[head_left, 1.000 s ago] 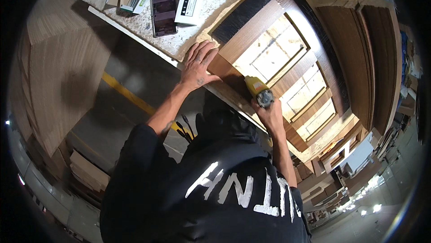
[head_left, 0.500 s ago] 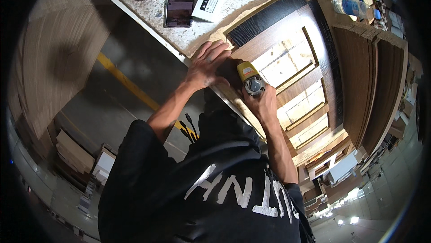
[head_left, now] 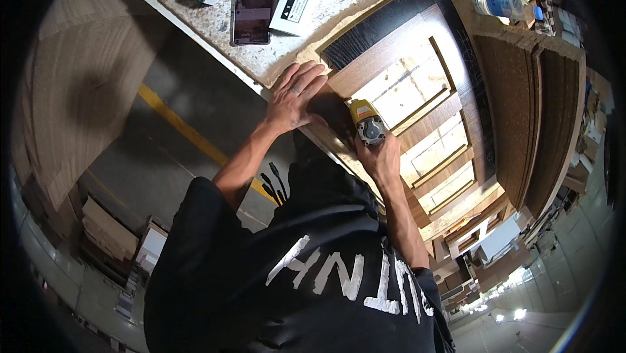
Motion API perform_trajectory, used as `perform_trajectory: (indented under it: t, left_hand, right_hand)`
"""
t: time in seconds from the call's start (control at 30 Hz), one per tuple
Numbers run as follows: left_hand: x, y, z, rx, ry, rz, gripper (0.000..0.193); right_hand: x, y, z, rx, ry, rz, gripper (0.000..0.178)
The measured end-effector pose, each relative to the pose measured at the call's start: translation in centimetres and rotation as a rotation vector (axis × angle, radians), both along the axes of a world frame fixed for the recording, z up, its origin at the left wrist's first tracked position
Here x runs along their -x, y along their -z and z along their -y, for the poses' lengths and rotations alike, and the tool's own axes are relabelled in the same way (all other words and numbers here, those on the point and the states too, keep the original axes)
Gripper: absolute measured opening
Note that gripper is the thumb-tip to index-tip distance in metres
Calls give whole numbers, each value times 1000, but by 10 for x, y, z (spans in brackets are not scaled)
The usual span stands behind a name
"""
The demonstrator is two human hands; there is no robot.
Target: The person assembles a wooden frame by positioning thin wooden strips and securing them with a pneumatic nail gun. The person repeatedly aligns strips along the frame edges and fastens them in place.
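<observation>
A dark brown wooden frame (head_left: 424,116) with several rectangular openings lies on the bench in front of me. Over its near left corner, my left hand (head_left: 295,100) rests flat with the fingers spread. My right hand (head_left: 381,156) is wrapped round the handle of a yellow nail gun (head_left: 366,121) with a grey end cap. The gun stands over the frame's near side strip, a little right of my left hand. Its nose and the spot beneath it are hidden from me.
A phone (head_left: 253,7) and a small white box (head_left: 297,7) lie on the white benchtop at the far left. A water bottle (head_left: 502,6) is at the far right, behind stacked brown panels (head_left: 515,118). Left of the bench, a yellow line (head_left: 176,120) crosses the grey floor.
The nail gun in my right hand has shifted slightly right along the frame's near strip. My left hand stays on the corner. The whole view has moved a little.
</observation>
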State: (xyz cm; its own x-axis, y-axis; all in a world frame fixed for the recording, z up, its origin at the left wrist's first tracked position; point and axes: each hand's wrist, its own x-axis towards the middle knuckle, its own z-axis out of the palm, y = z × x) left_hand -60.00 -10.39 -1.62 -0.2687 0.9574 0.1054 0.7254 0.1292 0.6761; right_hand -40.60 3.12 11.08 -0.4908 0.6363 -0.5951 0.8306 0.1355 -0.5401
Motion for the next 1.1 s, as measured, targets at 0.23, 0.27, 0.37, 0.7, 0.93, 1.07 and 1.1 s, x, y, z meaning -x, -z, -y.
perform_trajectory:
  t: [0.23, 0.27, 0.37, 0.7, 0.93, 1.07, 1.1]
  left_hand:
    - [0, 0, 0, 15, 7, 16, 103]
    - [-1, -1, 0, 9, 6, 24, 103]
    - [1, -2, 0, 4, 11, 10, 102]
    - [-1, 1, 1, 5, 7, 41, 106]
    - [0, 1, 2, 11, 14, 39, 104]
    - [-1, 3, 3, 9, 12, 35, 104]
    - [-1, 4, 3, 19, 16, 29, 105]
  right_hand:
    - [13, -1, -2, 34, -2, 28, 37]
    - [14, -2, -3, 48, -5, 63, 38]
    - [12, 0, -3, 38, -27, 35, 40]
    - [8, 2, -5, 60, -32, 39, 43]
    - [8, 1, -7, 84, -19, 18, 44]
    - [7, 1, -8, 94, -23, 18, 44]
    - [7, 1, -8, 91, -23, 18, 43]
